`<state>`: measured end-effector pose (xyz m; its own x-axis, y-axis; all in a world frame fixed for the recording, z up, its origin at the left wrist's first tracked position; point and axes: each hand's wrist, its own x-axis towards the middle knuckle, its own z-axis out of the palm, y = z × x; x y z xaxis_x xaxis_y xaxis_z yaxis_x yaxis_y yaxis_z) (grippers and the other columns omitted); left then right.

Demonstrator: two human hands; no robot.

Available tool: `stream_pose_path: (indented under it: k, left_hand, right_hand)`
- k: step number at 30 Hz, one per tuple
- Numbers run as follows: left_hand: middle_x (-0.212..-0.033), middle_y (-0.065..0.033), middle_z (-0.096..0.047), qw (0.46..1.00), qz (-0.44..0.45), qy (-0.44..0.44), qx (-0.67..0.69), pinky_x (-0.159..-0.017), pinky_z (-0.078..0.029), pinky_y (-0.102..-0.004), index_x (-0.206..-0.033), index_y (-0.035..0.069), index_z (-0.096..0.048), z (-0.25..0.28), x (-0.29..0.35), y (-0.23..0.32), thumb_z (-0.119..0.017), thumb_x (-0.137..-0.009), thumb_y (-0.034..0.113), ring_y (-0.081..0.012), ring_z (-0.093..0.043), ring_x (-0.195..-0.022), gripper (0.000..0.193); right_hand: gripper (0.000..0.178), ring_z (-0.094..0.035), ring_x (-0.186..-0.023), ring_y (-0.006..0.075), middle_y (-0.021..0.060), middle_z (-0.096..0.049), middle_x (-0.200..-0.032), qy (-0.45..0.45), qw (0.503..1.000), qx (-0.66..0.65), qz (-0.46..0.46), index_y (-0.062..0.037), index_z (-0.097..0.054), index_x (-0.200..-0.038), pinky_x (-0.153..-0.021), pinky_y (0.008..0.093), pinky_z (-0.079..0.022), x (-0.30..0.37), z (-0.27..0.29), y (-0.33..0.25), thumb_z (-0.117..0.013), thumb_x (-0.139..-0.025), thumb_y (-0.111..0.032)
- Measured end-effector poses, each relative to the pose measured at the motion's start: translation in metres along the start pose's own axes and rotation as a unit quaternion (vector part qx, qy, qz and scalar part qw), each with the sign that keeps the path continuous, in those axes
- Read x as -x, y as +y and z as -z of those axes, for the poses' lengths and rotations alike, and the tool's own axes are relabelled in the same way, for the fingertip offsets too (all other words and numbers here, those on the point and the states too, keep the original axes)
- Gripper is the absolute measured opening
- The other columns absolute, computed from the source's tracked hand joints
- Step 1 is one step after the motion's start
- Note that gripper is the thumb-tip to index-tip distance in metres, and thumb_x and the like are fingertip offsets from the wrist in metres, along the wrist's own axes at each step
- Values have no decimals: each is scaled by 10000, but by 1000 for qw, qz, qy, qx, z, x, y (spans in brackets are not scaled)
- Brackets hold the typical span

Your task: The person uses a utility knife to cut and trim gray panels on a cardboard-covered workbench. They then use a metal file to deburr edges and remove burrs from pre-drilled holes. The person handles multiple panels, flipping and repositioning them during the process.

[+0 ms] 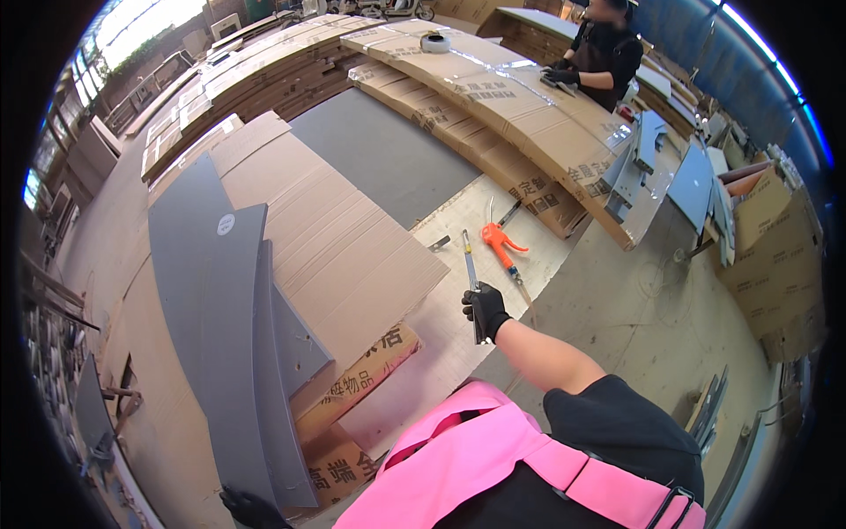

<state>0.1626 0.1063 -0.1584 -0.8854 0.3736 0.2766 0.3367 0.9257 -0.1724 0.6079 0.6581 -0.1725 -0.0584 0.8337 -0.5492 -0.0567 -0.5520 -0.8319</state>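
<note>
My right hand (486, 310), in a black glove, is closed around a long slim metallic tool (470, 264) with a yellow part near its far end; its exact kind is unclear. It is over a pale board (534, 231). Just beyond lies an orange air blow gun (500, 242) with a thin bent nozzle and a hose. A small dark metal piece (440, 243) rests to its left. At the lower left, my black-gloved left hand (252, 509) grips the near end of a long grey panel (209, 291) with a round white sticker. The picture's rim cuts this hand off.
Under the grey panel, more grey pieces (295, 339) lie on cardboard (352, 238). A large dark grey board (383, 150) is beyond. Stacked cardboard packages (493, 88) carry a tape roll (434, 43). A co-worker (608, 53) in black stands at the far right.
</note>
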Motion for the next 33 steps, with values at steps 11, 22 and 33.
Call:
stream_pose_path:
  k: [11,22,33]
  left_hand:
    - [-1435,-191,-452,991,90,-89,30,-1132,-310,-383,-1378,4,-476,39,10,63,-433,-983,187,-320,-405,-1345,437]
    - [-1443,-194,-414,991,122,-61,16,-1100,-307,-452,-1393,111,-444,65,34,120,-478,-919,271,-350,-391,-1331,502]
    - [-1514,-177,-306,994,43,-50,90,-1151,-166,-516,-1450,179,-389,73,4,108,-479,-932,285,-376,-257,-1403,536]
  right_hand:
    - [525,-564,-1115,376,211,-589,-1199,137,781,499,351,-63,-555,-1255,-956,448,-453,-149,62,24,-680,-761,-192]
    - [810,-577,-1104,357,187,-539,-1222,123,661,719,176,-132,-312,-1466,-920,448,-494,-203,113,-26,-650,-730,-101]
    - [256,-652,-688,215,74,-605,-793,-394,890,162,161,-7,-570,-1072,-655,345,-543,-120,-11,-202,-618,-834,-88]
